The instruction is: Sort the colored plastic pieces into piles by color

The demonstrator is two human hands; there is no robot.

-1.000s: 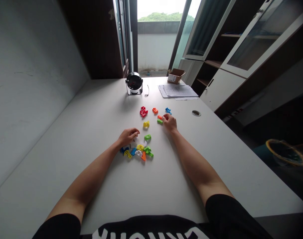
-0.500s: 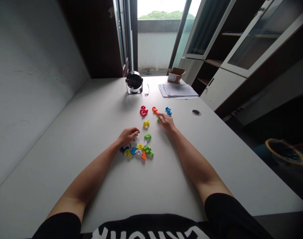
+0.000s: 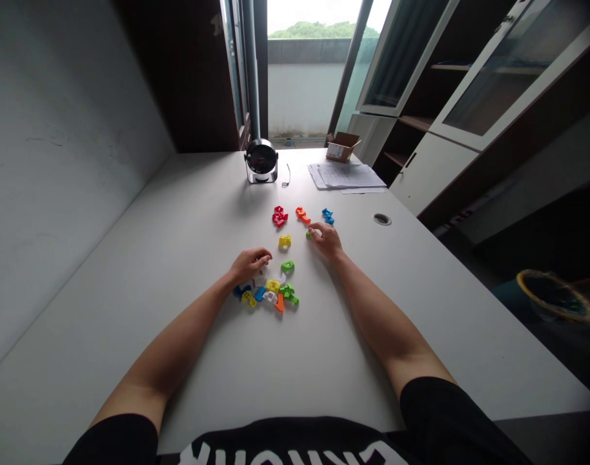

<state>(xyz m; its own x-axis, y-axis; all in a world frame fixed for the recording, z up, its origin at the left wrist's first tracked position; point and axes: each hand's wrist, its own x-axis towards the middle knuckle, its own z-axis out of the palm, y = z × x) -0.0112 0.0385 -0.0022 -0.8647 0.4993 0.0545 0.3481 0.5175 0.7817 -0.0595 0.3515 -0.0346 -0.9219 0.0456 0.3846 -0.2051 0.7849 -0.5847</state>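
Right hand (image 3: 326, 240): centre of frame, fingers curved together at a small green piece (image 3: 308, 235), partly hidden; cannot tell whether it is pinched or only touched.
Left hand (image 3: 250, 266): left of centre, fingers loosely curled, just above the mixed pile (image 3: 273, 287); cannot tell whether anything is in the grasp.
Mixed pile make-up: yellow, blue, white, green and orange plastic pieces, just below centre frame.
Sorted colours: red pieces (image 3: 279, 217), orange pieces (image 3: 303, 215) and blue plastic (image 3: 328, 216) in a row above the hands; yellow plastic (image 3: 284, 241) and a green loop (image 3: 288, 266) between the hands.
Tabletop (image 3: 256, 381): pale, smooth, brightest towards upper centre; round cable hole (image 3: 382, 219) right of centre.
Far end of table: black round device (image 3: 262, 159) on a bracket, thin wire (image 3: 286, 177) beside it, papers (image 3: 346, 177), open cardboard box (image 3: 341, 150).
Room: scuffed wall (image 3: 57, 129) at left; bright doorway (image 3: 309, 90) top centre; glass-fronted cabinet (image 3: 454, 145) upper right.
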